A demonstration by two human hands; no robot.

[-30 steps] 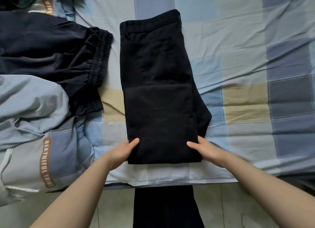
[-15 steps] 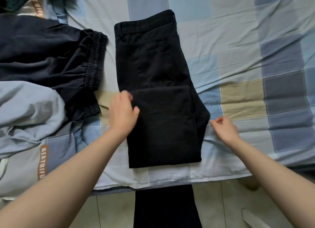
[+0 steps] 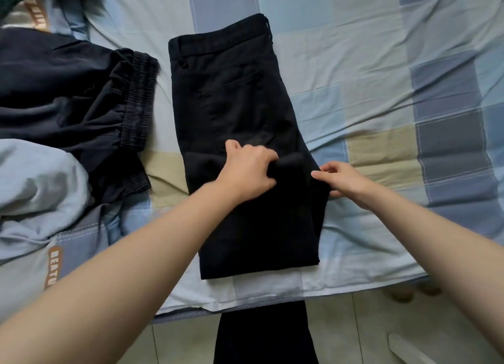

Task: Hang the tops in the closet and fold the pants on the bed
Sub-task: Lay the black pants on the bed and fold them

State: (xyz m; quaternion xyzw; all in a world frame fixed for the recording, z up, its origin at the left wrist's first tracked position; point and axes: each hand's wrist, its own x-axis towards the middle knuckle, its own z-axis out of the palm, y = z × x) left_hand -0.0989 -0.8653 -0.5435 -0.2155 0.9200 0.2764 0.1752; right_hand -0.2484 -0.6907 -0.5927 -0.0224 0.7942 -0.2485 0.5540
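Left hand (image 3: 249,173) sits on the black pants (image 3: 240,113), fingers curled and gripping the top edge of the folded-up leg layer, thumb sticking out toward the waistband. Right hand (image 3: 345,179) is at the pants' right edge, just beside the left hand, thumb and forefinger close together and touching or pinching the side fabric; can't tell for sure which. Slight motion blur on both hands.

Head view only. Pants lie flat on the bed (image 3: 381,64), waistband at the far end, back pocket visible, lower legs folded up over the thighs. Near fold edge of the pants sits close to the bed's near edge. Sheet is a checked pattern in blue, grey and tan.

Left of the pants: dark shorts (image 3: 68,99) with an elastic waistband, near but apart from the pants. Nearer than the shorts, left of the pants: light blue-grey top (image 3: 35,183) bunched up, with an orange label printed with letters near its lower part. Another bit of similar printed cloth far left of the waistband, partly cut off.

Below the bed's near edge: tiled floor (image 3: 354,322) and the person's dark trouser legs (image 3: 264,336).
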